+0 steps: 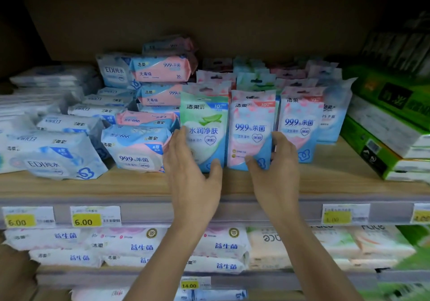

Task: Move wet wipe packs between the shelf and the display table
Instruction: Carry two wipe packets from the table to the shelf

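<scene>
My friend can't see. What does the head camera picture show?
On a wooden shelf, the left hand grips an upright green wipe pack and the right hand grips the pink pack beside it. More packs lie piled to the left; yellow price tags line the shelf edge.

Green pack [204, 128], pink pack [250, 131]

wipe packs [204, 124]: soft plastic film, glossy, bit crinkly. shelf board [337, 168]: wood-look, matt, smooth. price rail [256, 210]: grey plastic, kinda satin. price tags [95, 215]: paper. green bundles [384, 138]: shiny plastic wrap. back panel [209, 17]: plain matt brown.
</scene>
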Demonstrator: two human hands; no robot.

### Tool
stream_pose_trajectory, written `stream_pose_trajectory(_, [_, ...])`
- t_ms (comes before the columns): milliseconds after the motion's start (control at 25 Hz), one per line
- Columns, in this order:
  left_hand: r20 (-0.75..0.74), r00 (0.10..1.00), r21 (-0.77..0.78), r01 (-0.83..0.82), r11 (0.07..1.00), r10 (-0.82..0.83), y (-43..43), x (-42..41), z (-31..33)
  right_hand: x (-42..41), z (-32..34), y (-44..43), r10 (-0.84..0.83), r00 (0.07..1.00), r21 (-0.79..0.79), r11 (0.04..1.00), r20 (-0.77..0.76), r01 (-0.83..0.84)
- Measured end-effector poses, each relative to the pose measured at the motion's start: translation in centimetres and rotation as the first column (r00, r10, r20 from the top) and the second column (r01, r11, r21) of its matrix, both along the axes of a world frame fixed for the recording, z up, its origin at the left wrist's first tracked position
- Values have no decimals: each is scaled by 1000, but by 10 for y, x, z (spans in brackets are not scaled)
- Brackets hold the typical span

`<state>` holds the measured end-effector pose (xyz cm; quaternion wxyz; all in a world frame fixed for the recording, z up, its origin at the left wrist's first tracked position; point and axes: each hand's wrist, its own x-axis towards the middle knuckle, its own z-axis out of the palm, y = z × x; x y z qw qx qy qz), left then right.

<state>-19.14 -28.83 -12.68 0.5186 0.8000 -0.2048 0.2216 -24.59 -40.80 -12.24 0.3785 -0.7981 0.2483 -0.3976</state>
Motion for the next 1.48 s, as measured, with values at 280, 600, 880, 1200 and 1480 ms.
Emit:
stream_pose_trajectory(280, [-68,995,-31,-72,997,70,0,9,4,3,4,-18,-9,998,102,995,-59,15])
stream_pose_trajectory(600, [-142,983,-163,92,982,-116,5,4,7,-1,6,-17,-70,997,118,991,25,66])
stream_pose_trajectory(880, [-235,946,-343,135,930,-224,11,10,8,-19,14,-30,-87,991,162,984,101,70])
stream_pose_trajectory(1200, [-267,876,-555,199,807,-401,61,-3,30,-36,27,-8,268,852,384,803,450,-455])
stream_pose_trajectory(1480, [-320,918,-571,10,821,-233,143,-59,-2,-34,-6,43,552,694,491,492,462,-719])
